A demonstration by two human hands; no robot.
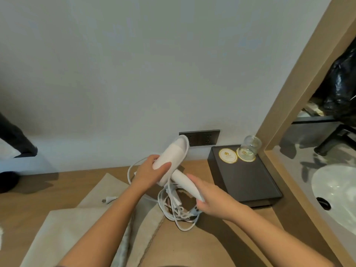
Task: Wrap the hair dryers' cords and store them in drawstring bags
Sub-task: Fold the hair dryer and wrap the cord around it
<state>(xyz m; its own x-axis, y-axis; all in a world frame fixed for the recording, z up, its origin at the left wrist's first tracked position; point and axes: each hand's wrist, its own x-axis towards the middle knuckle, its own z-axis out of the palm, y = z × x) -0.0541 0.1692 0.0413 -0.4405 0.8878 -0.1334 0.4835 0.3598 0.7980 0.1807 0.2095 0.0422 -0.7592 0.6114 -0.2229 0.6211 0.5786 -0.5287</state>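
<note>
A white hair dryer [173,153] is held above the wooden counter, its barrel pointing up toward the wall. My left hand [149,170] grips the barrel near its rear. My right hand [210,197] holds the dryer's handle [185,180]. White cord [173,207] hangs below in tangled loops onto the counter, and one loop arcs left behind my left hand. A plug [108,199] lies on a beige drawstring bag [73,224] spread flat under my left forearm. A second beige bag [148,228] lies beside it.
A black tray [248,180] at the right holds a round coaster [227,155] and an upturned glass [250,146]. A dark socket panel [204,138] is on the wall behind the dryer. A wooden partition [285,170] separates the counter from a white sink [339,191].
</note>
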